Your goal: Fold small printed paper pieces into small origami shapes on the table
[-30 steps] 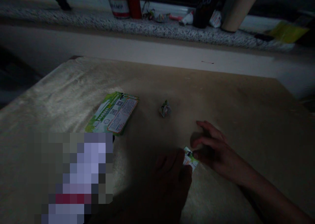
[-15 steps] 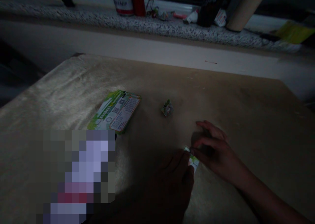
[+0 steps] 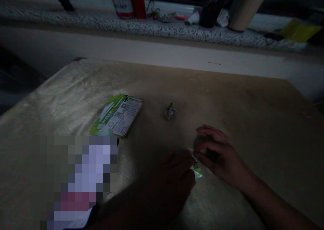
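A small green-and-white printed piece of paper or card shows between my hands, mostly hidden under my left fingers. My left hand lies over it in deep shadow, fingers bent and closed on it. From the right comes my right hand, thumb and index finger pinched together at the piece's upper edge, the other fingers curled loosely above. Farther up the table sits a small folded or crumpled green-and-white paper piece, apart from both hands.
A green printed packet or card with text and codes lies on the cloth-covered table. A pixelated, blurred-out object covers the lower left. Behind, a speckled sill bears a red-labelled bottle, a dark cup and a tube.
My left hand has turned slightly over the small piece, whose visible part has shifted. My right hand has moved a little left. The view has shifted slightly.
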A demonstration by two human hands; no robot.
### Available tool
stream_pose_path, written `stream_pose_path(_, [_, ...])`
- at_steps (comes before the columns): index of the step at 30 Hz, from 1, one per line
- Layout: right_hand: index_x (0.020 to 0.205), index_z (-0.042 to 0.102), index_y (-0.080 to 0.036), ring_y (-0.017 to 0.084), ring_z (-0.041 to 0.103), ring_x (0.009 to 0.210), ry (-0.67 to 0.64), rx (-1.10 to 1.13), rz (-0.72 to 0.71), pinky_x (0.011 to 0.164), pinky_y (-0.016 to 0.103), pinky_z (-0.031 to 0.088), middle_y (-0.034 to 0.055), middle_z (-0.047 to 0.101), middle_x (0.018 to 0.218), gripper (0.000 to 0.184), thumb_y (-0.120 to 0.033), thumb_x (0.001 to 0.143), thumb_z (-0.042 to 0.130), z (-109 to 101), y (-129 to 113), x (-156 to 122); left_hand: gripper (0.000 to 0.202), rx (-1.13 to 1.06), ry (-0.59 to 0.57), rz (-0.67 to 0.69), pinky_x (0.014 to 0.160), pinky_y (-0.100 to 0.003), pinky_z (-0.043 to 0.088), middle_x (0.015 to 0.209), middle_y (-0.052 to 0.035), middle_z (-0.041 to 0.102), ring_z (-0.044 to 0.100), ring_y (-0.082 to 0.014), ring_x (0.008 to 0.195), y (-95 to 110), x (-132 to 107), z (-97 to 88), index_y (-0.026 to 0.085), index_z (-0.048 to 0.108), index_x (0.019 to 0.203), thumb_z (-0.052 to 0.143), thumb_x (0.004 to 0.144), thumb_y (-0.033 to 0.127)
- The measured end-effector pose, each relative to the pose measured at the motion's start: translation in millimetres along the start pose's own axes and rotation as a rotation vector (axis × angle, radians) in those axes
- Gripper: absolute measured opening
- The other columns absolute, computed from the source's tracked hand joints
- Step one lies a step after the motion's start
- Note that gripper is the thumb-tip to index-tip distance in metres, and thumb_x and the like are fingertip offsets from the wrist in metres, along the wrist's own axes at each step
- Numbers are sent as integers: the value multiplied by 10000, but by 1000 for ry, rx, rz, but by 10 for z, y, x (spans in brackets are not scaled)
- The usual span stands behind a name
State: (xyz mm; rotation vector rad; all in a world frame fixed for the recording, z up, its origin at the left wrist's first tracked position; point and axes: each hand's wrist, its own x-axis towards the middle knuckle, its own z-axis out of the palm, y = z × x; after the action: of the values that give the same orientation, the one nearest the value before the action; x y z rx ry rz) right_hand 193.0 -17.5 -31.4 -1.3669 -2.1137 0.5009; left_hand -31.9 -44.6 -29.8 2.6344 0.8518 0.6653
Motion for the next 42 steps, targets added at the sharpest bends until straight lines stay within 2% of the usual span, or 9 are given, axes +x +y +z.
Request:
stream_pose_path(5, [857, 730, -290, 352, 452, 1426, -87, -11, -5, 1126, 619, 362, 56, 571, 1443, 107, -188, 839, 700, -74, -6, -47, 202, 67, 4, -30, 967, -383, 509, 1202, -105, 689, 621, -232, 1130, 63, -29, 58, 141, 661, 1127, 478, 1045, 167])
stream_pose_path(9, [837, 740, -292, 356, 443, 1433, -103, -3, 26, 1117, 633, 373, 47, 547, 1483, 117, -185, 823, 694, -101, 0, -77, 301, 188, 82, -61, 917, -387, 534, 1132, -121, 703, 648, -246, 1045, 149, -65, 80, 118, 677, 1106, 384, 1049, 153])
stream_pose_path(14, [865, 745, -288, 336, 460, 1426, -60, 18, 56, 1127, 608, 400, 69, 581, 1432, 48, -273, 888, 706, -79, 31, -50, 339, 327, -8, -25, 1054, -398, 480, 1330, -162, 660, 558, -305, 1303, 244, -131, 80, 67, 642, 1268, 426, 1030, 171])
stream_pose_path(21, [844, 751, -296, 349, 469, 1416, -57, -16, 64, 1108, 622, 424, 62, 578, 1437, 35, -271, 861, 734, -90, 76, -54, 311, 282, 16, -7, 1103, -386, 467, 1347, -139, 667, 562, -285, 1323, 244, -154, 145, 93, 672, 1224, 451, 1026, 188])
stream_pose_path(24, [829, 746, -295, 352, 473, 1415, -55, -7, 64, 1101, 621, 432, 60, 577, 1440, 39, -272, 858, 734, -115, 84, -75, 347, 249, 42, -50, 1133, -386, 445, 1371, -145, 650, 548, -276, 1348, 247, -134, 165, 73, 626, 1308, 449, 1037, 198])
stream_pose_path(26, [810, 746, -295, 354, 473, 1415, -45, 1, 67, 1103, 634, 423, 60, 576, 1443, 59, -263, 857, 730, -116, 85, -83, 380, 245, -14, -54, 1143, -399, 436, 1412, -145, 625, 545, -285, 1357, 252, -129, 186, 74, 592, 1363, 475, 1039, 233])
stream_pose_path(28, [787, 745, -293, 358, 486, 1402, -29, 12, 76, 1095, 646, 422, 64, 584, 1433, 78, -254, 852, 729, -99, 83, -85, 403, 260, -56, -32, 1152, -409, 426, 1440, -152, 606, 540, -301, 1365, 254, -134, 217, 62, 587, 1375, 502, 1033, 257])
stream_pose_path(34, [773, 766, -297, 364, 529, 1355, 38, 7, 81, 1084, 654, 414, 68, 637, 1370, 80, -241, 831, 761, -10, 42, -16, 405, 291, -40, -39, 1160, -416, 397, 1495, -140, 567, 497, -296, 1397, 249, -167, 294, 75, 595, 1380, 538, 1024, 260])
stream_pose_path(42, [760, 742, -288, 337, 605, 1258, 96, -38, 20, 1033, 608, 456, 63, 683, 1292, 93, -278, 844, 782, 78, 23, 95, 369, 274, -18, -23, 1176, -419, 376, 1431, -125, 615, 521, -302, 1367, 250, -142, 270, 75, 630, 1331, 535, 1018, 248])
